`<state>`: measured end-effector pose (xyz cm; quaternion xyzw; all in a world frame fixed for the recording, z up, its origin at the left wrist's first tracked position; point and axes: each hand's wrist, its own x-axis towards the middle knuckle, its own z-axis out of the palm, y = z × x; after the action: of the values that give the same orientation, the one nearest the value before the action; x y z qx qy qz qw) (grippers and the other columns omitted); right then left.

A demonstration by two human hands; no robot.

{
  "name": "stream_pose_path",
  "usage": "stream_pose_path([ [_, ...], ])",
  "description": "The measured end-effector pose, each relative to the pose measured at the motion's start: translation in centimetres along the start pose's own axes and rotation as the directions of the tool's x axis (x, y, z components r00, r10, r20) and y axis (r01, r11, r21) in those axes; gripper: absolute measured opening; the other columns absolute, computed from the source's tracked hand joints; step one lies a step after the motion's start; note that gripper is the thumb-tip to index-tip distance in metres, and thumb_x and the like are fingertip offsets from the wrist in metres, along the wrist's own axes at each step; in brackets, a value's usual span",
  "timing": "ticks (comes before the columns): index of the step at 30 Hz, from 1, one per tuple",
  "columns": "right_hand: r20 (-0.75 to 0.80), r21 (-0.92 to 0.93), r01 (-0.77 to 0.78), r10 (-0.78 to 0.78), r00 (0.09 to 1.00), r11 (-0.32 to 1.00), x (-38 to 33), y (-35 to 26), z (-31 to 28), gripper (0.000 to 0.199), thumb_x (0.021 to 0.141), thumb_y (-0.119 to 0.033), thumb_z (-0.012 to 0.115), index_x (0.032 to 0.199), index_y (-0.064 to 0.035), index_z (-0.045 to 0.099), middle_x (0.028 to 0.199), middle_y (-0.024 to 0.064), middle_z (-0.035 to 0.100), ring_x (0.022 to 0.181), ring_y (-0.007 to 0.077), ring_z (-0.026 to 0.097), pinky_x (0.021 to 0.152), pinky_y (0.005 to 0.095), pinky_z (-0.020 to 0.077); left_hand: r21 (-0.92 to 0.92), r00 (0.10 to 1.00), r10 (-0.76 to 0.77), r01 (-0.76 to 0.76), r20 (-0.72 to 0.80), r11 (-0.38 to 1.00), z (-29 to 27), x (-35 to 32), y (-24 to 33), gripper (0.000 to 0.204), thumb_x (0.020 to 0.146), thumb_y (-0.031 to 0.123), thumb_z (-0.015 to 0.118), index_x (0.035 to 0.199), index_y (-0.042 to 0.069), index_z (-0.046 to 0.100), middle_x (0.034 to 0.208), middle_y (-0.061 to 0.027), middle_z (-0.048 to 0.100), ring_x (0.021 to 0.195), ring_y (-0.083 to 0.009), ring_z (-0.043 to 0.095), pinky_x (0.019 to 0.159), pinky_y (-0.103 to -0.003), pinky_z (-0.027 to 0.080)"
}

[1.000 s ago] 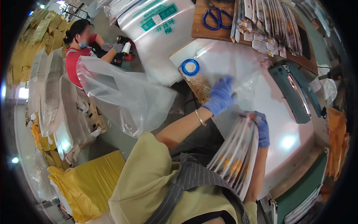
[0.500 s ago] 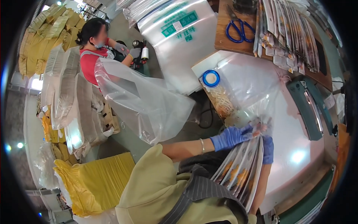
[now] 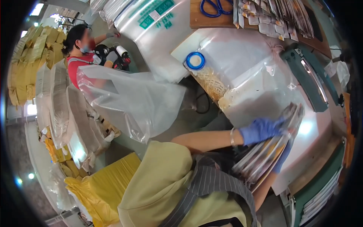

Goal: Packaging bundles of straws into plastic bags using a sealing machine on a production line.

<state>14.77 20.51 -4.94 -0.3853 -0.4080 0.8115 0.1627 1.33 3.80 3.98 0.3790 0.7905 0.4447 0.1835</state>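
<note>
Left hand (image 3: 261, 129), blue-gloved, lies closed over the top of a stack of flat packets (image 3: 269, 148) at the near edge of the table (image 3: 317, 130). Beneath the stack, the right hand (image 3: 281, 159) grips its lower edge.

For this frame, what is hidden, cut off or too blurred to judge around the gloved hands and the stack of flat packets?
- Right hand in a blue glove, head view: mostly hidden under the fanned stack of flat clear packets; its grip cannot be judged.
- Left hand in a blue glove: fingertips blurred against the stack.
- Packet contents: too blurred.
- Blue-handled scissors: cut off by the top edge.
</note>
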Motion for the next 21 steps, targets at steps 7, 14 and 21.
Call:
stream_pose_path([
  [7, 0.21, 0.002, 0.051, -0.05, 0.976, 0.999, -7.7, 0.4, 2.9, 0.054, 0.086, -0.024, 0.048, 0.132, -0.004, 0.026, 0.104, 0.0093, 0.05, 0.081, 0.0165, 0.053, 0.069, 0.0252, 0.0463, -0.01, 0.932, 0.331, -0.333, 0.149, 0.943, -0.5, -12.3, 2.6, 0.061, 0.081, 0.009, 0.042, 0.129, 0.043, 0.028, 0.136, -0.0167, 0.026, 0.035, -0.0092, 0.041, 0.029, -0.02, 0.035],
  [14, -0.044, -0.546, -0.032, 0.009, 0.999, 0.837, -13.2, -3.0, 3.7, 0.055, 0.085, -0.03, 0.051, 0.128, -0.0024, 0.03, 0.121, 0.0091, 0.04, 0.093, 0.0168, 0.048, 0.078, 0.0277, 0.0417, 0.239, 0.93, 0.306, -0.351, 0.205, 0.905, -1.3, -4.9, 2.3, 0.064, 0.08, 0.011, 0.044, 0.129, 0.046, 0.022, 0.138, -0.0108, 0.025, 0.041, -0.0145, 0.049, 0.032, -0.024, 0.038],
  [21, 0.329, -0.762, 0.469, -0.356, 0.874, 0.447, -16.1, -1.4, -0.6, 0.057, 0.085, -0.039, 0.05, 0.125, -0.0016, 0.034, 0.124, 0.0126, 0.039, 0.112, 0.0217, 0.04, 0.093, 0.0329, 0.0343, 0.479, 0.759, 0.534, -0.65, 0.372, 0.591, -2.9, -8.6, 2.0, 0.062, 0.083, 0.009, 0.039, 0.134, 0.036, 0.016, 0.138, -0.013, 0.022, 0.065, -0.0219, 0.048, 0.051, -0.03, 0.046],
])
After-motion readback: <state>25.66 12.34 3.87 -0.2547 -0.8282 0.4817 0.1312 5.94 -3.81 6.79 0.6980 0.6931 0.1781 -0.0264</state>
